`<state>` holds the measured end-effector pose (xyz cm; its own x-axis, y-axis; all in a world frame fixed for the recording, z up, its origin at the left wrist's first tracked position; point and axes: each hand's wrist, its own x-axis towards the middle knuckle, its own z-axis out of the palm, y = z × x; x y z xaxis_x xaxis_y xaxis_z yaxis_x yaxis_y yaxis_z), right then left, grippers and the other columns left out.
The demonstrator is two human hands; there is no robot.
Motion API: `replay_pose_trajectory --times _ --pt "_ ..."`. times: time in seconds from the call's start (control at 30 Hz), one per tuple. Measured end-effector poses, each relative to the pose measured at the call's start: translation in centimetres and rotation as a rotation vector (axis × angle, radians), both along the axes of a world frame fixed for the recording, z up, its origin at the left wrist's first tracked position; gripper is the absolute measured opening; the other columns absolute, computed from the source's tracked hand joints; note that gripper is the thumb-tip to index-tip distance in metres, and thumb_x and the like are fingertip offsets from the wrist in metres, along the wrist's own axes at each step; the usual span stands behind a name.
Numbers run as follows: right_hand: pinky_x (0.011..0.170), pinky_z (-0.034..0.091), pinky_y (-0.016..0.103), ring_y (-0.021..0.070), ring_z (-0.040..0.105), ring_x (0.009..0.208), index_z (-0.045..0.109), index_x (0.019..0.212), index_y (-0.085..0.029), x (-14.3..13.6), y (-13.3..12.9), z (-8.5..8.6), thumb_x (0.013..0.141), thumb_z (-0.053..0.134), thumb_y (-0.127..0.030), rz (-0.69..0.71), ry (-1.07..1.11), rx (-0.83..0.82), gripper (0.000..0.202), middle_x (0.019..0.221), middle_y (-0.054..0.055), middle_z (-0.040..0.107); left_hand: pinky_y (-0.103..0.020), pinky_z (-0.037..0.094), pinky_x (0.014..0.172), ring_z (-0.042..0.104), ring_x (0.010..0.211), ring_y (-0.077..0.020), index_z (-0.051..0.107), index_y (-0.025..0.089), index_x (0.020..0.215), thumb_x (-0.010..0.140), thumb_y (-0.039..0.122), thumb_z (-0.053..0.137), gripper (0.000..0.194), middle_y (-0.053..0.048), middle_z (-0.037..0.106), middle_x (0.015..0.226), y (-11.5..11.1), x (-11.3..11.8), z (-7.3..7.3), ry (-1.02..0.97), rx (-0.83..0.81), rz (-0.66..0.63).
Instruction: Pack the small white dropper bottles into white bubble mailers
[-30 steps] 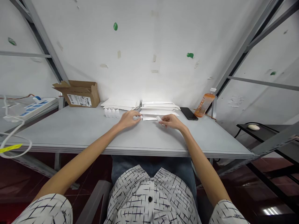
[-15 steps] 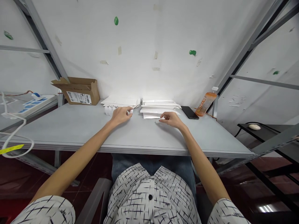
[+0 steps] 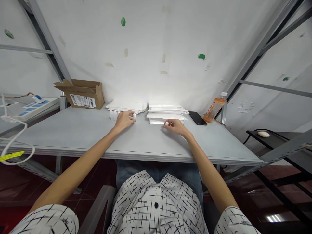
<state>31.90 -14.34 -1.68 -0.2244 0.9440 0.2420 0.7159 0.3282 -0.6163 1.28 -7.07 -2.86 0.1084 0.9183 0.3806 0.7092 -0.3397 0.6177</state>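
Observation:
My left hand [image 3: 125, 120] rests at the right end of a row of small white containers [image 3: 113, 114], its thumb and fingers closed around a small white container [image 3: 134, 115]. Behind it lies a left stack of white padded envelopes [image 3: 126, 105]. In front of the right stack of white envelopes [image 3: 168, 112] is my right hand [image 3: 175, 126], with thumb and index finger curled together in a pinch. Something small and whitish shows at those fingertips, too small to name.
An open cardboard box [image 3: 84, 94] with a label stands at the back left. A black phone [image 3: 197, 118] and an orange drink bottle [image 3: 215, 108] are at the right. Beyond the left edge lies a power strip [image 3: 36, 109]. Metal posts frame the grey table [image 3: 146, 143].
My right hand has shifted slightly left, its fingers curling closer together. My left hand has moved a little left at the row of small containers. The camera view has shifted slightly.

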Motion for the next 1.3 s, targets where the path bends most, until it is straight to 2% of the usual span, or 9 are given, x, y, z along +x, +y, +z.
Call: replay_pose_trajectory --times 0.23,0.37,0.5,0.63,0.77,0.9,1.1,1.2,1.3 --pt "0.069 0.039 0.027 0.0156 0.060 0.069 0.064 0.115 -0.020 -0.3 0.4 -1.1 0.088 0.059 -0.034 -0.063 -0.193 0.102 0.031 0.086 0.002 0.072 -0.031 0.057 0.084 0.075 0.085 -0.0245 0.072 0.015 0.096 0.063 0.024 0.074 0.034 -0.008 0.078 0.096 0.2 0.2 -0.3 -0.091 -0.053 -0.011" --pt "0.071 0.040 0.028 0.0168 0.063 0.068 0.062 0.121 -0.021 -0.5 0.3 -1.0 0.086 0.059 -0.029 -0.077 -0.206 0.122 0.035 0.086 0.001 0.075 -0.031 0.058 0.084 0.075 0.084 -0.0249 0.072 0.014 0.089 0.062 0.024 0.075 0.029 -0.008 0.078 0.089 0.3 0.2 -0.4 -0.097 -0.083 -0.034" --pt "0.069 0.039 0.028 0.0162 0.061 0.065 0.065 0.112 -0.021 -0.8 0.2 -0.7 0.084 0.057 -0.024 -0.093 -0.176 0.102 0.029 0.080 0.000 0.074 -0.032 0.058 0.086 0.074 0.084 -0.0242 0.072 0.017 0.084 0.062 0.025 0.076 0.024 -0.006 0.078 0.084 0.4 0.3 -0.5 -0.093 -0.093 -0.038" --pt "0.065 0.037 0.027 0.0152 0.057 0.064 0.068 0.094 -0.019 -1.0 0.3 -0.6 0.082 0.062 -0.033 -0.101 -0.158 0.124 0.020 0.078 0.002 0.071 -0.033 0.058 0.085 0.074 0.086 -0.0255 0.072 0.017 0.082 0.062 0.025 0.077 0.022 -0.006 0.078 0.083 0.4 0.3 -0.5 -0.061 -0.065 -0.021" --pt "0.064 0.035 0.027 0.0138 0.053 0.064 0.060 0.074 -0.019 -1.0 0.3 -0.6 0.082 0.061 -0.040 -0.098 -0.164 0.165 0.023 0.079 0.003 0.067 -0.032 0.057 0.084 0.074 0.086 -0.0260 0.074 0.016 0.084 0.063 0.024 0.076 0.023 -0.007 0.078 0.083 0.1 0.3 -0.3 -0.054 -0.069 -0.025" --pt "0.064 0.036 0.028 0.0135 0.053 0.061 0.054 0.070 -0.020 -1.0 0.2 -0.6 0.080 0.061 -0.044 -0.098 -0.138 0.142 0.027 0.077 0.002 0.065 -0.033 0.057 0.086 0.075 0.088 -0.0268 0.075 0.015 0.086 0.064 0.023 0.076 0.024 -0.007 0.078 0.084 0.0 0.4 0.0 -0.055 -0.087 -0.019" --pt "0.062 0.038 0.026 0.0159 0.059 0.064 0.052 0.067 -0.020 -1.7 0.4 -0.9 0.075 0.065 -0.044 -0.010 0.017 0.079 0.028 0.071 0.001 0.064 -0.034 0.056 0.089 0.074 0.092 -0.0276 0.075 0.017 0.085 0.065 0.023 0.074 0.021 -0.005 0.078 0.082 -1.2 -0.2 -0.3 -0.030 -0.099 -0.023" --pt "0.062 0.039 0.026 0.0152 0.059 0.064 0.052 0.068 -0.020 -3.1 0.9 -1.1 0.073 0.068 -0.041 0.039 0.042 0.064 0.026 0.073 0.001 0.064 -0.033 0.056 0.087 0.074 0.089 -0.0263 0.074 0.020 0.083 0.071 0.028 0.071 0.015 -0.004 0.078 0.081 -2.7 -1.2 -0.4 0.016 -0.032 0.037" --pt "0.062 0.037 0.026 0.0140 0.057 0.064 0.050 0.067 -0.020 -5.3 1.6 -1.2 0.074 0.068 -0.038 0.069 0.029 0.070 0.026 0.072 0.000 0.063 -0.031 0.053 0.082 0.073 0.084 -0.0238 0.072 0.022 0.078 0.081 0.036 0.063 0.017 -0.003 0.076 0.079 -4.1 -2.6 0.2 0.039 0.147 0.210"
